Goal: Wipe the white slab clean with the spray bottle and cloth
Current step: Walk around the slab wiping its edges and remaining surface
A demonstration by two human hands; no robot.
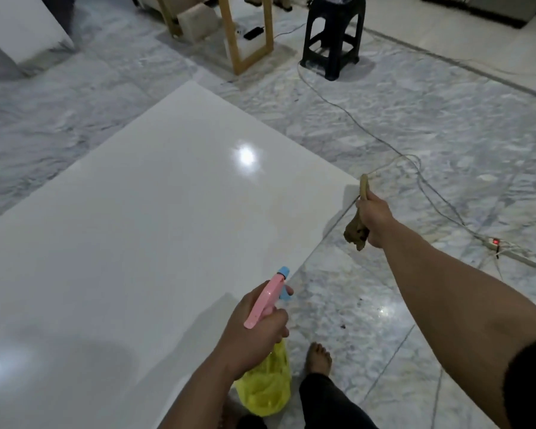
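A large glossy white slab [142,218] lies flat on the marble floor and fills the left and middle of the view. My left hand [254,329] grips a spray bottle [266,388] with a yellow body and a pink and blue head, held over the slab's near right edge with the nozzle pointing toward the slab. My right hand [373,219] grips a bunched brown cloth [357,232], held in the air just past the slab's right corner. One end of the cloth sticks up above my fist.
A black plastic stool [333,35] and a wooden frame [248,32] stand at the back. A white cable [415,168] runs across the floor to a power strip [514,249] at the right. My bare foot [319,359] stands beside the slab.
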